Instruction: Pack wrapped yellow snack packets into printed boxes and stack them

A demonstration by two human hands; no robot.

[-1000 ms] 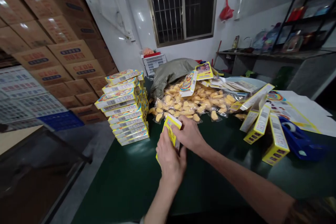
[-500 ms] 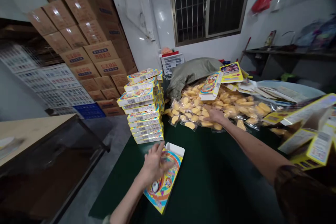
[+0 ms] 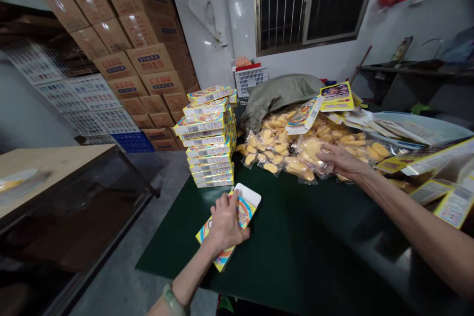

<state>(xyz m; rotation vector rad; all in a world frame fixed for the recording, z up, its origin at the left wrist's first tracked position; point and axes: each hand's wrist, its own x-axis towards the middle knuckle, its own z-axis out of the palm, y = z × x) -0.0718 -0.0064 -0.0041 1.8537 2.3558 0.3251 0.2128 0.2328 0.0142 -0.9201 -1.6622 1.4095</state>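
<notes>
My left hand (image 3: 226, 219) lies across a colourful flat carton (image 3: 245, 211) on the green table, its thumb at one side edge and its fingers at the other. The carton's white end flap (image 3: 249, 194) stands open at the far end. Over the pile my right hand (image 3: 338, 158) pinches a clear packet of yellow oval pieces (image 3: 311, 148). Beneath and around it lies a heap of similar packets (image 3: 272, 150), some spilling from a grey-green sack (image 3: 283, 94). Two printed cartons, one a tilted carton (image 3: 305, 114), rest on the heap.
A tall stack of filled-looking cartons (image 3: 211, 150) stands left of the heap. Unfolded and open cartons (image 3: 454, 202) lie at the right, near a pale blue basin (image 3: 425, 121). A wooden table (image 3: 74, 163) stands left; brown shipping boxes (image 3: 151, 59) are piled against the wall.
My right hand has gripped a packet and raised it slightly from the heap. My left hand has settled onto the carton and closed over its sides. The camera view has shifted.
</notes>
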